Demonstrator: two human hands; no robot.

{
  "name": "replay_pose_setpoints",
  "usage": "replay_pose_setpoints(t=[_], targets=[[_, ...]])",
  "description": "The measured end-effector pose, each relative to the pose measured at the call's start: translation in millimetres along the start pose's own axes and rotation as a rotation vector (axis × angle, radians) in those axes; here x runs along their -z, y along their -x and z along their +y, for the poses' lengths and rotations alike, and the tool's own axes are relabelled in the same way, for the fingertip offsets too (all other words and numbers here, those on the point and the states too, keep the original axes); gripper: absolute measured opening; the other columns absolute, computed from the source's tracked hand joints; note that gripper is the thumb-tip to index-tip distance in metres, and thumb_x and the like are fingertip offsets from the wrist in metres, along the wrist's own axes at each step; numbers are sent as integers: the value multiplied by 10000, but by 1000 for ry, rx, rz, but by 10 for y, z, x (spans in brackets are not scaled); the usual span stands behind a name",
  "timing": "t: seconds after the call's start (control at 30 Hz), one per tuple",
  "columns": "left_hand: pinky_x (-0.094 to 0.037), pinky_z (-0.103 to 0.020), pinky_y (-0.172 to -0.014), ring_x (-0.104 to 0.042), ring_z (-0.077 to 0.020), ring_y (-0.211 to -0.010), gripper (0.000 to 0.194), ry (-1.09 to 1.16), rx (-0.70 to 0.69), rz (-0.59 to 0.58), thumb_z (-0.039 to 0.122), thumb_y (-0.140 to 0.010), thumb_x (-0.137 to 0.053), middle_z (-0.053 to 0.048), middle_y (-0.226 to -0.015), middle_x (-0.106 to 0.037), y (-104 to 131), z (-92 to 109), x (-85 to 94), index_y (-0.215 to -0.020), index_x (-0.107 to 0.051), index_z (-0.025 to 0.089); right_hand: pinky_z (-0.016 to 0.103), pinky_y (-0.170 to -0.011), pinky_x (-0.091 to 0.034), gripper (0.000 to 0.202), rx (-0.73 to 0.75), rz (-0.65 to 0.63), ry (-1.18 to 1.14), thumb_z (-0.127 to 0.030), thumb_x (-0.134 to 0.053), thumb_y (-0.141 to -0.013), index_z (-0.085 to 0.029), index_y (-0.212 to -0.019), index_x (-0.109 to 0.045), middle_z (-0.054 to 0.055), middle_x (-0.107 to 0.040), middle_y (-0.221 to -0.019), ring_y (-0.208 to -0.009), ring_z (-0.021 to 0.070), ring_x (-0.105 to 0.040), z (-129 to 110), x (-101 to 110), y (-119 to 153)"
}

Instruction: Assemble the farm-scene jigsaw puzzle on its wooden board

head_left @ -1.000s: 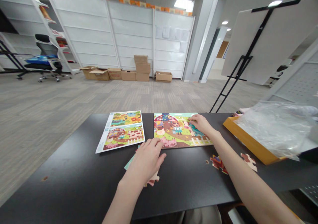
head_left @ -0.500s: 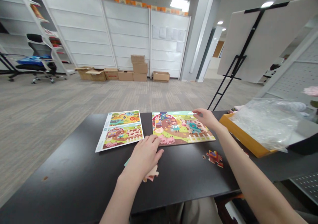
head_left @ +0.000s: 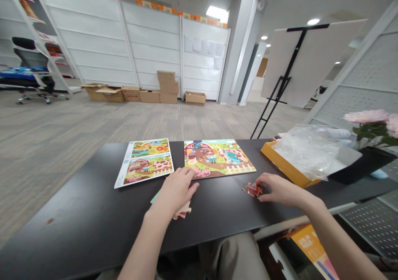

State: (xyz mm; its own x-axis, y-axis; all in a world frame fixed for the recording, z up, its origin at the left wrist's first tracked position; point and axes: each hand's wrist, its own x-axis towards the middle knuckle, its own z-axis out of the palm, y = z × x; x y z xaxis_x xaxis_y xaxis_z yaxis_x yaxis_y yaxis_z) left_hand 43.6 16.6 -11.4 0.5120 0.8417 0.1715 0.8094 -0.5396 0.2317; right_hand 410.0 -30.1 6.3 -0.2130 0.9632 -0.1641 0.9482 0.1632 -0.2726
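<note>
A farm jigsaw puzzle (head_left: 222, 169) with a barn, pigs and a white fence lies at the far edge of the table. My left hand (head_left: 174, 189) rests by its near left corner, fingers stretched and thumb apart. Partly hidden beneath that hand are loose puzzle pieces (head_left: 184, 210). To the right, my right hand (head_left: 275, 187) has its thumb and fingers closed around a red puzzle piece (head_left: 253, 189) on the table. A printed picture sheet (head_left: 149, 170) with two scenes sits left of the puzzle.
The dark table (head_left: 90, 213) spans the foreground. A yellow box (head_left: 282, 170) with clear plastic wrapping (head_left: 306, 151) stands at the right, beside a black flower pot (head_left: 362, 164). Beyond are an easel (head_left: 287, 75) and cardboard boxes (head_left: 168, 87) along white shelving.
My right hand has come down from the puzzle's upper right to the red piece and closed on it. My left hand stays by the puzzle's near corner. The view has shifted slightly right.
</note>
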Motion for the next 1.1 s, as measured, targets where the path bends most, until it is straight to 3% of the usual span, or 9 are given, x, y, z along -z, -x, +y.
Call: replay_pose_setpoints(t=[0.23,0.37,0.53,0.77,0.9,1.1], targets=[[-482,-391,-960,-598,-273,-1127,261,5,4,-17,301,-958,-564,-99,-1193,-666,13,-12,33,-1177,-623,172,333,-794,-501,282,-77,-14,35,-337,-775,-649,-196,-891,-743,88,-716,-972,-896,275,-659,-18,2,-30],[-475,-393,-976,-599,-272,-1141,243,10,20,-7,285,-959,-557,-106,-1204,-658,57,-33,81,-1165,-628,178,312,-759,-492,174,-54,-2,1,-318,-742,-670,-210,-804,-723,65,-720,-928,-855,247,-657,-22,-24,-20],[-483,-366,-943,-619,-249,-1094,233,46,28,25,292,-954,-561,-88,-1165,-661,118,-107,86,-1156,-631,199,299,-705,-482,199,-16,35,-71,-328,-731,-713,-213,-866,-676,47,-720,-874,-799,216,-652,-22,-82,-3],[-481,-354,-937,-626,-243,-1084,245,75,34,38,298,-950,-570,-84,-1143,-663,128,-131,81,-1170,-630,209,315,-667,-526,283,47,108,-497,-477,-636,-885,-203,-911,-572,74,-740,-863,-738,201,-681,-114,-169,-34],[-489,-367,-927,-628,-256,-1083,256,52,25,30,304,-953,-569,-95,-1131,-665,124,-104,102,-1171,-636,188,323,-704,-553,335,165,157,-660,-511,-694,-849,-200,-915,-588,80,-740,-899,-812,221,-712,-361,-40,-346],[-482,-380,-972,-610,-258,-1118,244,35,67,3,283,-938,-586,-90,-1170,-655,130,-130,131,-1157,-645,192,285,-607,-548,366,197,260,-767,-497,-764,-750,-194,-900,-625,58,-748,-787,-727,211,-720,-670,122,-1253]])
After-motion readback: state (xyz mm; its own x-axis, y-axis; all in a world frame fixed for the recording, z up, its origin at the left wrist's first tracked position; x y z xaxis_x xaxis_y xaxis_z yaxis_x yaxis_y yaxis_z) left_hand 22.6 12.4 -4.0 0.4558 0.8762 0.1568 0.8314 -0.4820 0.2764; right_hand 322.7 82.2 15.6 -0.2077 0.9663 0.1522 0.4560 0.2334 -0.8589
